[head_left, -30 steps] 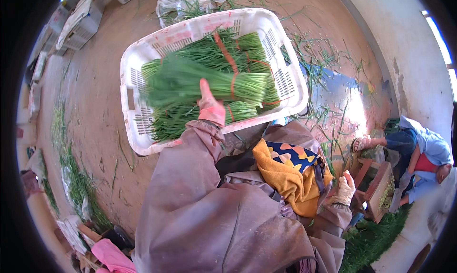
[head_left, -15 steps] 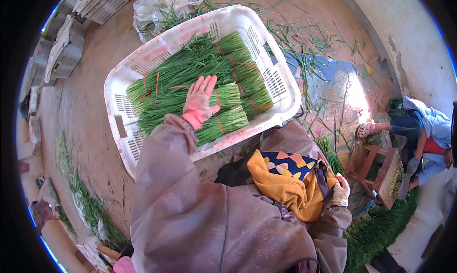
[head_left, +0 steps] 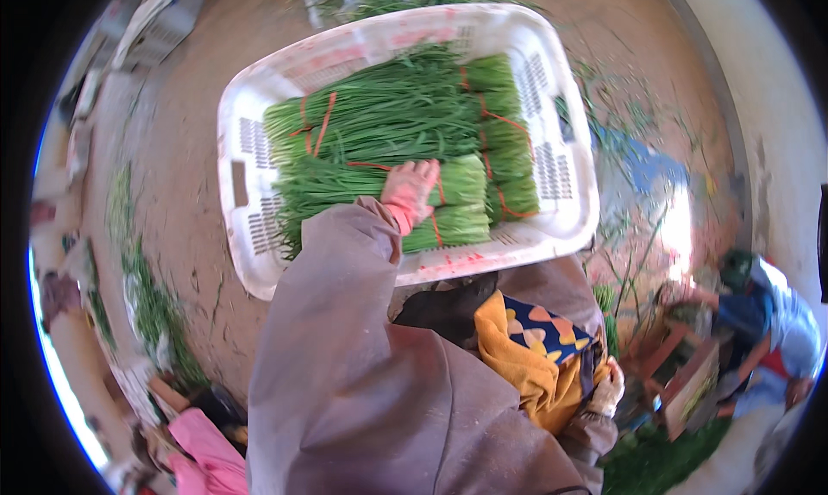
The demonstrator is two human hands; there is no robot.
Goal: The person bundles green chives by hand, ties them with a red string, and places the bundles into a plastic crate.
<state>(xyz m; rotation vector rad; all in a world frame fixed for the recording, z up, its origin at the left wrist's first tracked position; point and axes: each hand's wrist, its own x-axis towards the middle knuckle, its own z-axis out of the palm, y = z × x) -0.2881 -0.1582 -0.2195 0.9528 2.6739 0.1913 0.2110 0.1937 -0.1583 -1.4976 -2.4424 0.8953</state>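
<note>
1. The left hand lies on a green bundle at the near side of the white basket, fingers laid out rather than gripping.
2. The step in hand looks like settling that bundle; the next move probably calls for lifting off without dragging stems.
3. More bundles (red-orange bands show) lie along the basket's far side and right end.
4. Outside the basket, near-right, the gloved right hand: grip, cannot tell.
</note>
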